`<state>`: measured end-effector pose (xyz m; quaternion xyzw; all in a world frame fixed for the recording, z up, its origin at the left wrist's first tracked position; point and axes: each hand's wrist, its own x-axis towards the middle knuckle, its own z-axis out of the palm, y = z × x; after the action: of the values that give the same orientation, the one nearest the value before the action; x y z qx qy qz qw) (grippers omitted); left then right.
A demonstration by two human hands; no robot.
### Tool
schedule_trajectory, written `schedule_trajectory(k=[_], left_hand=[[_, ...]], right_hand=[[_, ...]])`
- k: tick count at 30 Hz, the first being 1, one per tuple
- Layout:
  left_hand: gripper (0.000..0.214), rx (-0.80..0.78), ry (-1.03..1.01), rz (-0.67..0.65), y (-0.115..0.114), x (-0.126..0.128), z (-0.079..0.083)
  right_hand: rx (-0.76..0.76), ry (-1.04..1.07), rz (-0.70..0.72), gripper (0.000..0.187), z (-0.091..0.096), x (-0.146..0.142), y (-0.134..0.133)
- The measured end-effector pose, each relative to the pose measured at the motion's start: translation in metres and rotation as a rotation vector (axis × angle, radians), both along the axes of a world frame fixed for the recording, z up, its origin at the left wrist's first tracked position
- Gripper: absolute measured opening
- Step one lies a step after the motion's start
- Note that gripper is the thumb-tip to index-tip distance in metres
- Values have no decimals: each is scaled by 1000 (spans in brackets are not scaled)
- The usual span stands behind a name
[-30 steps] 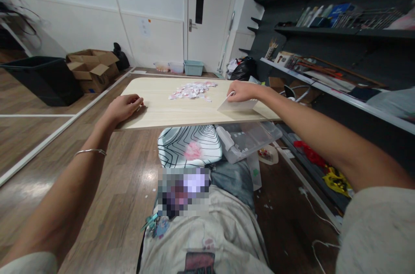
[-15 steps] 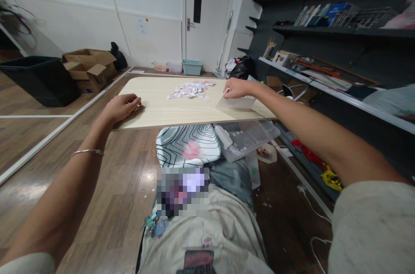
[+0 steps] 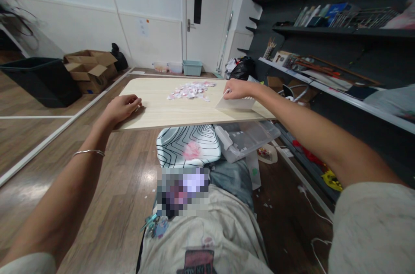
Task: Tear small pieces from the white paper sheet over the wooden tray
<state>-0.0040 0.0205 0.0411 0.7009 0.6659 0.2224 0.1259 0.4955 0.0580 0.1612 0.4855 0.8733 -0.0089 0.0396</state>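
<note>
My left hand (image 3: 123, 107) rests at the left front of the pale wooden tabletop (image 3: 155, 114). Its fingers are loosely bent, apart from one another, and hold nothing. Over the right part of the same top, my right hand (image 3: 239, 88) is closed round the upper edge of a white flat scraper (image 3: 235, 103). The scraper stands tilted, its lower edge at the wood, with slots toward its right end. A loose heap of white and pinkish paper scraps (image 3: 191, 90) lies between my hands, nearer the far edge and left of the scraper.
Below the tabletop are a black-lined white cushion (image 3: 168, 146), a clear plastic box (image 3: 248, 140) and a phone-like blurred thing (image 3: 183, 189) on my lap. A black bin (image 3: 42, 81) and cardboard boxes (image 3: 89, 71) stand left; dark shelves (image 3: 324, 49) line the right.
</note>
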Motion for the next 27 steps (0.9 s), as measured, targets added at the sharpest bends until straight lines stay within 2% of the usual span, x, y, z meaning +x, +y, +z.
schedule_trajectory(k=[18,24,27], left_hand=[[52,12,23,-2,2,-1,0],[55,-3,42,-1,1,0,2],[52,-4,40,5,-1,1,3]], right_hand=[[-11,5,-57,23,3,-3,-8],[-30,30,-71,12,4,-2,-12],[-42,50,-71,18,4,0,-11]])
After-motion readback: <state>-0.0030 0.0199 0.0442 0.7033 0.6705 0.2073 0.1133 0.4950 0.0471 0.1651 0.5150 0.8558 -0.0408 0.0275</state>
